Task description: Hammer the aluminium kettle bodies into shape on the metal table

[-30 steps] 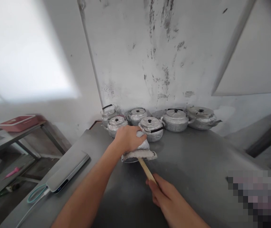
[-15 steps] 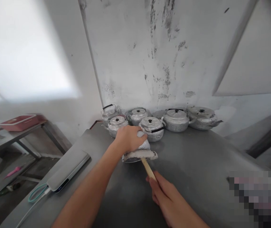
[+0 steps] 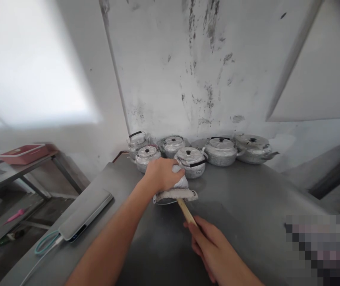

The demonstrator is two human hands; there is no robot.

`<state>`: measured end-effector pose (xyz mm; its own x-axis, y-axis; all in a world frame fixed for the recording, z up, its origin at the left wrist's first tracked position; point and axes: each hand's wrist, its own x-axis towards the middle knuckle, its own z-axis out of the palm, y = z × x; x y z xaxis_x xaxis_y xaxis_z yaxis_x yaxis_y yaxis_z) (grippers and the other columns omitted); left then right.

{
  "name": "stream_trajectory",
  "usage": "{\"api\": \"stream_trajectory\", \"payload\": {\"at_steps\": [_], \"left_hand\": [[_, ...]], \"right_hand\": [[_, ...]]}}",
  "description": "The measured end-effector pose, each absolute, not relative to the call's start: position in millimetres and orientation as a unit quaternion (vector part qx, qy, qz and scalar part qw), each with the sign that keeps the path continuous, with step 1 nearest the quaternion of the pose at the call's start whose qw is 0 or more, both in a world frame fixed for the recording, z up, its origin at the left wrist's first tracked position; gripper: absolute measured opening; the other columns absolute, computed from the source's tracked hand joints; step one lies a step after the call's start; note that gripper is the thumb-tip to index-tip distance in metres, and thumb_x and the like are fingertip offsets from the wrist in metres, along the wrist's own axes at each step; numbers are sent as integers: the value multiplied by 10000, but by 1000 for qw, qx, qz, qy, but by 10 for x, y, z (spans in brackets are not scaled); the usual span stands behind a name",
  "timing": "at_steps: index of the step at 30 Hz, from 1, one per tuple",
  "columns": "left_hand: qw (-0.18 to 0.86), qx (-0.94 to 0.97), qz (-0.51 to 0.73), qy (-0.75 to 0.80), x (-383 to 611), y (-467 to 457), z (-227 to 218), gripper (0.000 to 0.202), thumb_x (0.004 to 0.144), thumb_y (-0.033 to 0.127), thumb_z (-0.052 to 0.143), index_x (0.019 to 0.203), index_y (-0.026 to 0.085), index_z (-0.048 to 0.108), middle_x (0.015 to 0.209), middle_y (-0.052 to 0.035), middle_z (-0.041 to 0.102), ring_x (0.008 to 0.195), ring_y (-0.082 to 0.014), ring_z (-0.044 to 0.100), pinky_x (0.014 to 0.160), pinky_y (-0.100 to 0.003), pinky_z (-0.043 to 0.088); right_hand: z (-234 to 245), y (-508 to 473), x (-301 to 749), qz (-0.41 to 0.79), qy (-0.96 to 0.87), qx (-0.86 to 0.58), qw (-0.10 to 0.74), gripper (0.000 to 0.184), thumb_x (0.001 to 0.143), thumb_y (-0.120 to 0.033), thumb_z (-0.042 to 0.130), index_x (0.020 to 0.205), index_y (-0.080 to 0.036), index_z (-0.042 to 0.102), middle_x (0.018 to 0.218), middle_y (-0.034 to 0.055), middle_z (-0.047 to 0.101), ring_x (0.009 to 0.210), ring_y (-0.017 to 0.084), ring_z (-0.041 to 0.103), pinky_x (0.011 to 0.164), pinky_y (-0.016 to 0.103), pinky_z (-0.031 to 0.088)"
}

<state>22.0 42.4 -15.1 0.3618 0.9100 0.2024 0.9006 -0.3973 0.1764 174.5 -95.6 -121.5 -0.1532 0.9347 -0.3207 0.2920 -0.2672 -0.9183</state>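
My left hand (image 3: pixel 164 174) is closed over a small silver metal kettle (image 3: pixel 182 182), which looks tipped over, and most of it is hidden behind the fingers. A curved metal piece shows low on its near side. In my right hand (image 3: pixel 207 240) is a brush (image 3: pixel 187 211), held by its pale wooden handle. Its wide, whitish, fuzzy head lies against the near side of the kettle. Just behind my left hand stand a silver kettle with a black handle grip (image 3: pixel 190 169) and a smaller lidded kettle (image 3: pixel 146 158).
More metal kettles stand along the stained wall, including a large one (image 3: pixel 221 153) and one at the far right (image 3: pixel 252 149). A power bank (image 3: pixel 86 210) with a cable lies on the grey table (image 3: pixel 235 206). At left, a side bench holds a pink basin (image 3: pixel 24 155).
My right hand has shifted very slightly to the right and down on the brush handle. The kettle and my left hand are nearly still.
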Motion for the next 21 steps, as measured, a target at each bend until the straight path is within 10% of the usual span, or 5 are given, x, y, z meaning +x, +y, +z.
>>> {"api": "stream_trajectory", "payload": {"at_steps": [21], "left_hand": [[26, 825, 137, 547, 217, 412, -127, 457, 939, 558, 470, 1179, 289, 750, 1115, -79, 765, 1019, -317, 685, 840, -396, 501]], "right_hand": [[-1198, -986, 1729, 492, -598, -559, 297, 381, 1079, -465, 274, 888, -219, 495, 684, -45, 479, 486, 84, 426, 433, 197, 338]]}}
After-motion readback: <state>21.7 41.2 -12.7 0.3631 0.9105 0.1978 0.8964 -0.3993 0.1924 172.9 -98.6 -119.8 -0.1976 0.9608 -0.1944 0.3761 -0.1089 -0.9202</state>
